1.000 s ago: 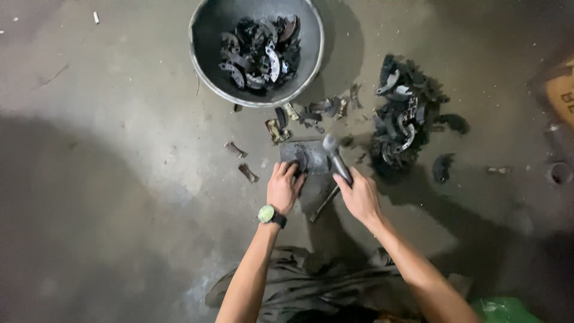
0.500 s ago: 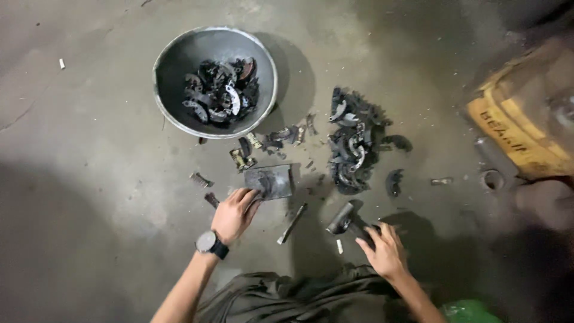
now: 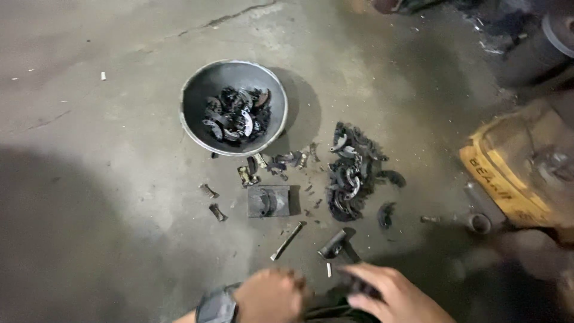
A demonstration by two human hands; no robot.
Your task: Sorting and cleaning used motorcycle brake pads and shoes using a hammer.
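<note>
Our left hand (image 3: 270, 294), a dark watch at its wrist, hovers with fingers curled on nothing, while our right hand (image 3: 391, 293) grasps the dark handle of the steel hammer (image 3: 335, 244) lying on the stained grey concrete floor (image 3: 119, 179). Ahead sit a flat square metal block (image 3: 269, 201), a loose heap of dark curved metal parts (image 3: 350, 173) and a round grey metal basin (image 3: 234, 107), grouped within reach for sorting.

Both hands blurred, cut off at btm edge: left hand (image 3: 272, 296), right hand (image 3: 388, 296); hammer (image 3: 338, 245) handle hidden under right.
</note>
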